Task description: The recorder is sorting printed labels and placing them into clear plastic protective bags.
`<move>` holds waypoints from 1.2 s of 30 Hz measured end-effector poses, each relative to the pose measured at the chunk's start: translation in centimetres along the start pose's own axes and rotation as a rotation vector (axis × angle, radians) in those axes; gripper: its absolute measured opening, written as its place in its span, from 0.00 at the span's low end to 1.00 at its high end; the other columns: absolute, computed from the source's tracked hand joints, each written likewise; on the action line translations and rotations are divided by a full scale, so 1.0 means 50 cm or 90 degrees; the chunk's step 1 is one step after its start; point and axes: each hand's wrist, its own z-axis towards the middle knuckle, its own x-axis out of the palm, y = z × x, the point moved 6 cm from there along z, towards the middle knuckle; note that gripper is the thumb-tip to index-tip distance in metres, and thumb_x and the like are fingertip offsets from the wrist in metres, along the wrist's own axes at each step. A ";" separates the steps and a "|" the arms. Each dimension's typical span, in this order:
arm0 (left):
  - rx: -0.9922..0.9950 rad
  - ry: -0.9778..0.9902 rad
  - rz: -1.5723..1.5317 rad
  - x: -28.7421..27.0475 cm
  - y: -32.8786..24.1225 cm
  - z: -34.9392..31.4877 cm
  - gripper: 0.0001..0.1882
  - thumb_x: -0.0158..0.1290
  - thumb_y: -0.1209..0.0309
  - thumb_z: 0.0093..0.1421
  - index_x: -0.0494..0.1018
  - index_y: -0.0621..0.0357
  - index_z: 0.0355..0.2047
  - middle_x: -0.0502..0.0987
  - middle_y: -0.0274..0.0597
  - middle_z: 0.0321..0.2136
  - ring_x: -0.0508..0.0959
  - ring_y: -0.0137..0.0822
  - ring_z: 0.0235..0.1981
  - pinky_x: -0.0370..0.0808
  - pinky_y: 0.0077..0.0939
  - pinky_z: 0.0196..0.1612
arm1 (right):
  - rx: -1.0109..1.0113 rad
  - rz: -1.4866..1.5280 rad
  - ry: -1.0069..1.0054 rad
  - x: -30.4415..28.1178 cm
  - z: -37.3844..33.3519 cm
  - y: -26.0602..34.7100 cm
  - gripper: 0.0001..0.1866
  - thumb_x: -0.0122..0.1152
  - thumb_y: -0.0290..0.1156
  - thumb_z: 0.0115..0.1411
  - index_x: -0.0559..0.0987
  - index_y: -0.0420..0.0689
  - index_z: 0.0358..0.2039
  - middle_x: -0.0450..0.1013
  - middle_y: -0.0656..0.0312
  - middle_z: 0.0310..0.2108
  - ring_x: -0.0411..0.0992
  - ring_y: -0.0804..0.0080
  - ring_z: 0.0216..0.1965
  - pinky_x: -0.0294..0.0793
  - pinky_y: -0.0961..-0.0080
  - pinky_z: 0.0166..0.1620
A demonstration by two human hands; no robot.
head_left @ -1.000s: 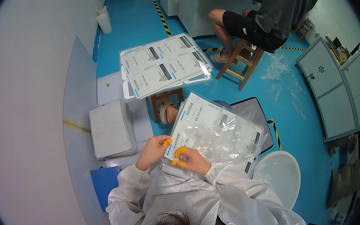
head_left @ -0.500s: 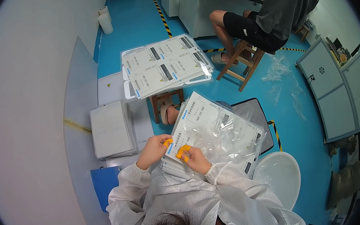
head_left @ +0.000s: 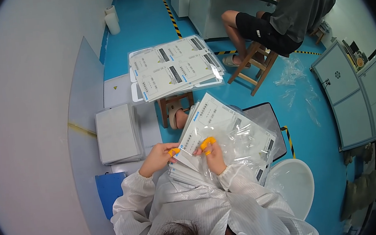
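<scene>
A stack of white printed sheets rests tilted across my lap, its layers fanned along the lower left. Crumpled clear plastic film lies over the right part of the top sheet. My left hand, with yellow finger cots, pinches the top sheet's left edge. Over that sheet, my right hand has its fingers curled at the film's left side, also in yellow finger cots. The film seems gathered in those fingers, though the exact grip is partly hidden.
Ahead, a stool bears more printed sheets. Blank white panels are stacked at left, near a blue bin. A white round tub stands at right. Another person sits beyond; loose film lies on the floor.
My right hand has moved up and right, away from the sheet's left edge, and the film there has lifted. My left hand stays at the edge.
</scene>
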 end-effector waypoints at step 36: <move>0.059 0.087 0.003 -0.037 -0.027 0.073 0.17 0.44 0.75 0.59 0.69 0.58 0.49 0.77 0.42 0.33 0.74 0.27 0.27 0.71 0.20 0.32 | 0.102 0.058 -0.009 -0.027 0.050 0.000 0.07 0.47 0.33 0.61 0.66 0.43 0.30 0.66 0.61 0.20 0.67 0.72 0.22 0.71 0.68 0.40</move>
